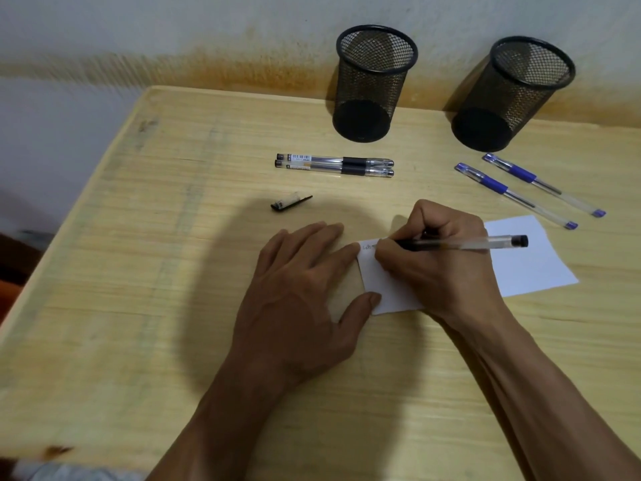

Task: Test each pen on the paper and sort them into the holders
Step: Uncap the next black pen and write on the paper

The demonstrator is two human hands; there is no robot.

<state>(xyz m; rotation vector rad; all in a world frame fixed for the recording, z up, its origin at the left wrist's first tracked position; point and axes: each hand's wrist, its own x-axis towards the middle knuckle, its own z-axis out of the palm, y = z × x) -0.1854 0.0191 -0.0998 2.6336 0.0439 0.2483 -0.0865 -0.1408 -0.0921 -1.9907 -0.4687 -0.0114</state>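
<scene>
Pen [461, 243] tip on paper [534, 262], gripped in right hand [440, 258].
Left hand [305, 286] lies flat, fingertips pinning the paper's left edge; four pens and a cap [290, 203] lie ahead, two mesh holders [373, 85] by the wall, bare desk [121, 272] to the left.

- the upper of the two capped black pens [334, 159], lying towards the far edge of the table [138, 272], carries a white label with a barcode near its left end; the print on it is too small to read.
- the lower black pen [334, 169] has a similar label strip, also unreadable.
- the paper [530, 265] near the right edge shows a small pen scribble [367, 247] at its top-left corner; no letters can be made out.
</scene>
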